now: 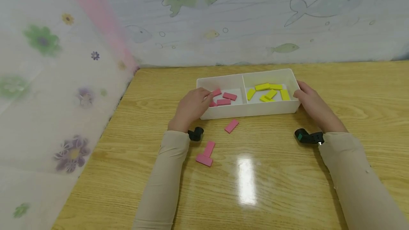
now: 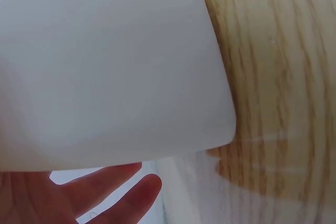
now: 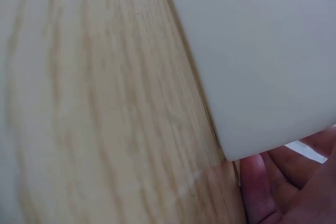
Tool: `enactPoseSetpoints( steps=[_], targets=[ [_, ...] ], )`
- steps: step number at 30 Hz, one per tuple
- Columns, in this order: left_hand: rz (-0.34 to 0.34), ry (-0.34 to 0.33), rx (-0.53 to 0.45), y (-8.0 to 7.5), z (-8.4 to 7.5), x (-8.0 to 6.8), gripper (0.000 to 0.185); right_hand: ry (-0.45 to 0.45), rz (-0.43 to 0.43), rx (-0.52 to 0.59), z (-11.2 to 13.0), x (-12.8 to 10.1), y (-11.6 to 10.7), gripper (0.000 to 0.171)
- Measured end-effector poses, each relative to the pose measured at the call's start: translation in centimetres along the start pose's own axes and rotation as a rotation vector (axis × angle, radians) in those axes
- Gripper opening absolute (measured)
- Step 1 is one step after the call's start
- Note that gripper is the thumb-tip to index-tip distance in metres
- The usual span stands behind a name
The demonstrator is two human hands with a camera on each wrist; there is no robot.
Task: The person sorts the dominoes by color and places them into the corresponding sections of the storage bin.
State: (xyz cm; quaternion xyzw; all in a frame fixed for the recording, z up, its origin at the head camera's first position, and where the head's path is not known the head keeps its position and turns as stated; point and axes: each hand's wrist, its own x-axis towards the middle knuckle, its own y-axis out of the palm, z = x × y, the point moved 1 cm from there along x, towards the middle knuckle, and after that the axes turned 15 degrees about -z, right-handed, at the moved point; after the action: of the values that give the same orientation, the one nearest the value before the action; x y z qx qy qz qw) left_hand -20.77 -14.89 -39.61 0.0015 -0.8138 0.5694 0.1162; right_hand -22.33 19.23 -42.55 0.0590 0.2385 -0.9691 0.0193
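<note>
While both beige sleeves reached forward across the wooden table (image 1: pixel 287 187), three pink blocks lay loose on it nearest the viewer: two touching in an L shape (image 1: pixel 206 154) at about 7 o'clock from the tray, and a single pink block (image 1: pixel 231 125) just beside the tray's front wall at 6 o'clock.

Beyond them sat the white two-compartment tray (image 1: pixel 252 109). The left hand (image 1: pixel 191 106) held its 9 o'clock end, fingers curled over the rim and seeming to touch a pink block (image 1: pixel 216 92) inside; whether it pinched that block could not be told. The right hand (image 1: pixel 311 104) cupped the 3 o'clock end, fingers bent loosely against the wall, thumb near the rim.

The left compartment held several pink blocks (image 1: pixel 226 98); the right compartment held yellow blocks (image 1: pixel 267 92), lying at mixed angles.

At 12 o'clock hung a fish-patterned curtain (image 1: pixel 255 17); at 9 o'clock, a flowered one (image 1: pixel 48 81).

In my judgement, the tray was light and the table glossy, so an uneven pull from either hand could have slid or tipped it, spilling blocks or mixing the colours. A sleeve could also have swept the loose blocks away.
</note>
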Motion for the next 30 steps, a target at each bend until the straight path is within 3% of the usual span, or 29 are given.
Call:
enactPoseSetpoints(
  steps=[7,14,25,30],
  targets=[
    [-0.019,-0.006,-0.031,-0.1,0.2,0.0,0.035,0.005,0.007,-0.008,0.1,0.0,0.0,0.058],
    [-0.119,0.024,0.044,-0.8,0.3,-0.1,0.031,0.015,0.019,-0.015,-0.3,0.4,0.3,0.057],
    [-0.233,0.020,-0.046,-2.7,0.0,-0.3,0.028,0.009,0.009,-0.014,-0.2,0.6,0.3,0.058],
    [-0.228,0.028,-0.091,-3.5,-0.6,-0.6,0.030,-0.003,0.003,-0.011,-0.2,0.6,0.5,0.057]
  ],
)
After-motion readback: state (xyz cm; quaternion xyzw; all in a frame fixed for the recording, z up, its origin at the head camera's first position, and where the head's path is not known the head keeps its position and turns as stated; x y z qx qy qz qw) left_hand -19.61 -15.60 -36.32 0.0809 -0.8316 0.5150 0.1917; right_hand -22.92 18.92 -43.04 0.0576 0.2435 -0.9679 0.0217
